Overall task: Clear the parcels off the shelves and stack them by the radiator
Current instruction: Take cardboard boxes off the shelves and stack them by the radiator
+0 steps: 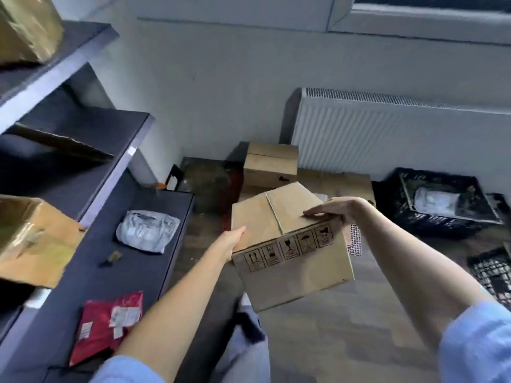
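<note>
Both of your hands are on the cardboard box, held in the air between you and the radiator: your left hand cups its near-left edge with the fingers out of sight beneath or behind it, so you cannot tell how they lie, and your right hand lies flat and straight-fingered on the top flap at the far-right corner. Judging by how it rides tilted on so little support, the box is probably light, with stiff walls. Its top seam looks untaped, so carry it from underneath (the flaps will give if you lift by them). A row of printed handling symbols along the side facing you, one resembling a wine glass, suggests fragile contents; set it down rather than dropping it. It is plain brown, roughly cubic, with clean corners. Beyond your right hand, the stacked boxes sit on the floor just beside the radiator. Left of your left hand, a grey mailer and a red pouch lie on the shelves.
</note>
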`<state>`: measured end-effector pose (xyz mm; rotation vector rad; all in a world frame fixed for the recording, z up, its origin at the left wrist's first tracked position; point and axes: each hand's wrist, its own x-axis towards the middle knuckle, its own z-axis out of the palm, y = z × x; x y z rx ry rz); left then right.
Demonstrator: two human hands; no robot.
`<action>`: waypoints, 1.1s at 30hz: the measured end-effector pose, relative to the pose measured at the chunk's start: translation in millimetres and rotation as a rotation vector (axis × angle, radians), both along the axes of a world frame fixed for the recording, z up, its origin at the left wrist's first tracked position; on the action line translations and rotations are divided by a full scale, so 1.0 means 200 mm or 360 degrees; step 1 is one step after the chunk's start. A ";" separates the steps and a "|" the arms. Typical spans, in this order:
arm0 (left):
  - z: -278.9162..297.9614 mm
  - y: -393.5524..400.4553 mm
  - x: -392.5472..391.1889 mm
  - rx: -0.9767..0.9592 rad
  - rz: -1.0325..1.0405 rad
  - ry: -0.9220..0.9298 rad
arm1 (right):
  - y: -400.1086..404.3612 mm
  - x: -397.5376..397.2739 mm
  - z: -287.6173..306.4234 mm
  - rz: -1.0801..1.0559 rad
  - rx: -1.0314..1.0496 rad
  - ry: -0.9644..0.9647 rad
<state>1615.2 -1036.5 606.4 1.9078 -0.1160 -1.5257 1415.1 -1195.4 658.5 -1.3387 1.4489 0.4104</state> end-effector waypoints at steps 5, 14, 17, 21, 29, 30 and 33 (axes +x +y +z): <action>-0.14 -0.46 0.24 0.0188 0.0032 0.0003 | -0.48 0.32 -0.17 0.0066 0.0022 0.0023; -0.69 -0.95 0.36 0.0437 0.0618 -0.0152 | -1.18 0.78 -0.74 0.0543 -0.0090 0.0172; -0.97 -1.15 0.30 0.0520 0.0840 -0.0303 | -1.43 0.90 -1.06 0.0716 -0.0152 0.0185; -1.39 -1.46 0.15 0.0620 0.1141 -0.0374 | -1.77 1.01 -1.52 0.1014 -0.0343 0.0170; -2.08 -2.01 0.01 0.0469 0.1083 0.0158 | -2.03 0.87 -2.24 0.0943 -0.0754 0.0221; -2.10 -2.01 0.02 0.0484 0.1014 0.0249 | -1.99 0.80 -2.28 0.0839 -0.0707 0.0291; -2.15 -1.96 0.08 0.0533 0.0710 0.0333 | -1.87 0.63 -2.36 0.0289 -0.0424 0.0411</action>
